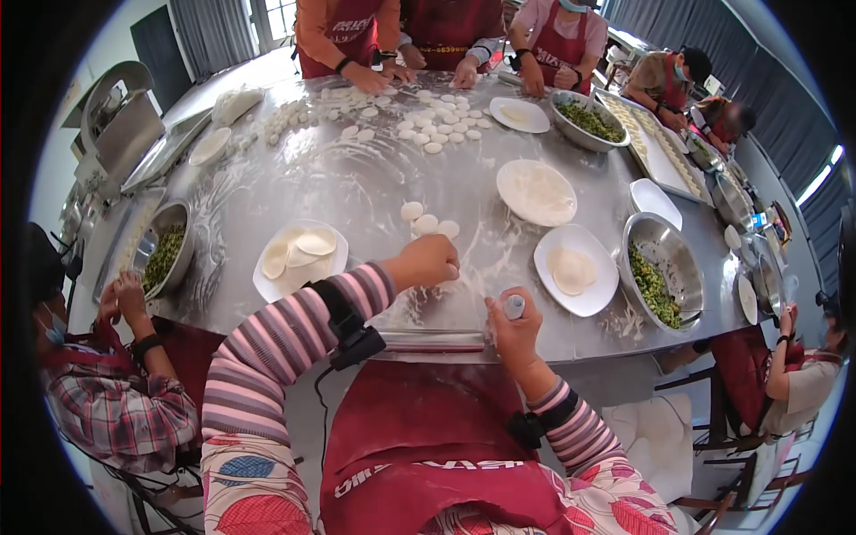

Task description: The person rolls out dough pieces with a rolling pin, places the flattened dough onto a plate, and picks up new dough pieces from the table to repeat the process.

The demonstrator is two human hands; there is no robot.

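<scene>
My left hand (426, 260) is closed just above the floured steel table (374, 192), its fingers curled in. Whatever lies inside its fingers is hidden from view. Several small flattened dough pieces (426, 224) lie just beyond it. Near the table's front edge my right hand (514, 325) is wrapped round a rolling pin (514, 307), whose pale round end sticks out past the thumb. To the left stands a white plate (264, 283) of thin dough wrappers (308, 253). Right of my hands, another white plate (596, 296) bears dough wrappers (572, 270).
A floured dish (537, 193) and a steel bowl (694, 276) of chopped green filling stand at the right. Another filling bowl (185, 259) is at the left. Many dough discs (441, 120) cover the far side, where co-workers' hands work. People sit at both sides.
</scene>
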